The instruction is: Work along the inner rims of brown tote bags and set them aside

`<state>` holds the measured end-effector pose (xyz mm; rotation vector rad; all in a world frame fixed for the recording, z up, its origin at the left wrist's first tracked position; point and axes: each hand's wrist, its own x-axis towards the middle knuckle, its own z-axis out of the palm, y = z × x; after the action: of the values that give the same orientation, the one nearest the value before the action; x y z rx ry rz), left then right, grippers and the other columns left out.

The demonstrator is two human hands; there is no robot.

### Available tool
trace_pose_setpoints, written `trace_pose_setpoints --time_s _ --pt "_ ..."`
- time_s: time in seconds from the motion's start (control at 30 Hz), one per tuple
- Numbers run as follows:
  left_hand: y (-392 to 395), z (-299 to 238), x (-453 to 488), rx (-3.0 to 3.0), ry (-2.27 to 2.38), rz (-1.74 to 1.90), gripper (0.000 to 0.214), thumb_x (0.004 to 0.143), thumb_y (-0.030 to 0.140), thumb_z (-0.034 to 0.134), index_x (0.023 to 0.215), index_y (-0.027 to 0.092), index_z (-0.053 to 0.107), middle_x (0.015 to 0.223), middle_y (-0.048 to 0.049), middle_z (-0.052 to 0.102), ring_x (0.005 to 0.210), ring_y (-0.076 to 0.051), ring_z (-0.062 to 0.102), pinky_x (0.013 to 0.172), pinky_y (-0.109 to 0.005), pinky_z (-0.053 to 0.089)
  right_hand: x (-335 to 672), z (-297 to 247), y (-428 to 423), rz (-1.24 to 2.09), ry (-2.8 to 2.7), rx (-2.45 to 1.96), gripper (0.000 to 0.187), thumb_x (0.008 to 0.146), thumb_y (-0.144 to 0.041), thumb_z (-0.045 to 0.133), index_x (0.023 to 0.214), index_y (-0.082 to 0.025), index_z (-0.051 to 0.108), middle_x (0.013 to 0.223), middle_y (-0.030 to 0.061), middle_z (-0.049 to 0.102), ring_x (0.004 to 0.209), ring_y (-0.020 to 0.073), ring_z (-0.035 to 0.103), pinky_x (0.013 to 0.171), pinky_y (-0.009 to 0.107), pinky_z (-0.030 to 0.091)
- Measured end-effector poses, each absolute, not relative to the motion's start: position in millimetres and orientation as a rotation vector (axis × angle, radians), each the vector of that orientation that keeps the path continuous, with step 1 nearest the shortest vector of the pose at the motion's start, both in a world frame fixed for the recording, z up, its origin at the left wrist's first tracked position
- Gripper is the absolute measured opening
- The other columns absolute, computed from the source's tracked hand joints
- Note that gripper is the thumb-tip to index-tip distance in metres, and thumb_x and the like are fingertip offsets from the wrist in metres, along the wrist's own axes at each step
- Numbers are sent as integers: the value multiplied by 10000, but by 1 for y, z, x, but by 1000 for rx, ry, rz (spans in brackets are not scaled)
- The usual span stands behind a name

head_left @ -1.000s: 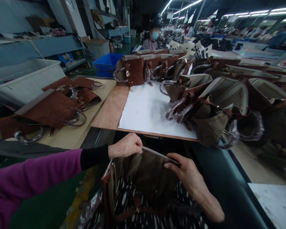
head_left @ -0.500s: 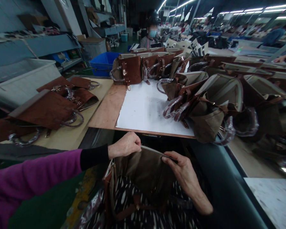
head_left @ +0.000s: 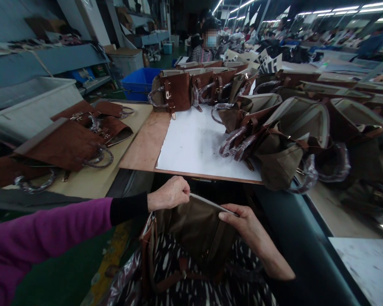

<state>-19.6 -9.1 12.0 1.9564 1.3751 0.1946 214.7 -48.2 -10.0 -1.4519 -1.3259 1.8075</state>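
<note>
Brown handbag (head_left: pixel 191 238) sits open on our lap below the white-topped table (head_left: pixel 198 148); our left hand (head_left: pixel 169 193) and right hand (head_left: pixel 245 223) each pinch its lining's upper edge

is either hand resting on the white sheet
No, the left hand and right hand both grip the rim of the open bag, short of the white sheet.
</note>
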Motion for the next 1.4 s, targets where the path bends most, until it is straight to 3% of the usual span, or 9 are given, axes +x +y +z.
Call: trace_pose_setpoints --time_s 0.2,0.47,0.6,0.77,0.93,1.07,1.4 --pt "-9 9 -19 1985 1364 208 167 586 145 492 585 94 651 560 -5 572 541 -110 462 509 -213 306 212 -9 -53 1748 -1272 -1533 256 698 -377 628 748 -132 682 616 2 633 551 126 527 522 230 360" --pt "-9 12 -18 1981 1369 182 150 579 141 495 568 95 637 559 0 557 531 -105 465 500 -212 303 210 -4 -54 1772 -1251 -1526 295 663 -400 652 808 -144 684 682 18 665 611 152 564 572 245 397" --pt "-8 10 -19 1971 1365 188 143 577 143 497 567 96 631 555 3 551 532 -103 473 505 -209 306 211 3 -57 1814 -1258 -1476 361 706 -455 604 859 -140 689 694 32 667 647 165 576 598 252 407" --pt "-9 8 -18 1978 1361 196 141 582 150 505 573 98 636 572 2 564 537 -103 478 505 -207 306 212 -3 -56 1824 -1277 -1499 343 740 -449 580 788 -124 679 653 25 640 603 140 546 559 234 381" --pt "-9 9 -20 2002 1337 208 150 601 155 500 576 98 637 579 -3 574 542 -104 479 510 -210 309 213 -15 -58 1597 -1499 -1590 352 780 -458 527 820 -139 672 655 6 621 572 127 509 506 223 350" --pt "-8 7 -22 2052 1311 256 149 606 149 495 579 104 633 604 -8 587 572 -107 488 533 -208 319 214 -19 -62 1374 -1691 -1624 371 813 -469 471 871 -162 671 711 17 643 662 162 551 554 230 394" --pt "-10 6 -17 2011 1414 227 160 580 143 494 589 117 651 610 -19 606 576 -122 498 533 -216 334 212 -20 -65 1220 -1809 -1662 415 839 -497 416 927 -181 670 705 22 650 662 173 571 572 242 413"
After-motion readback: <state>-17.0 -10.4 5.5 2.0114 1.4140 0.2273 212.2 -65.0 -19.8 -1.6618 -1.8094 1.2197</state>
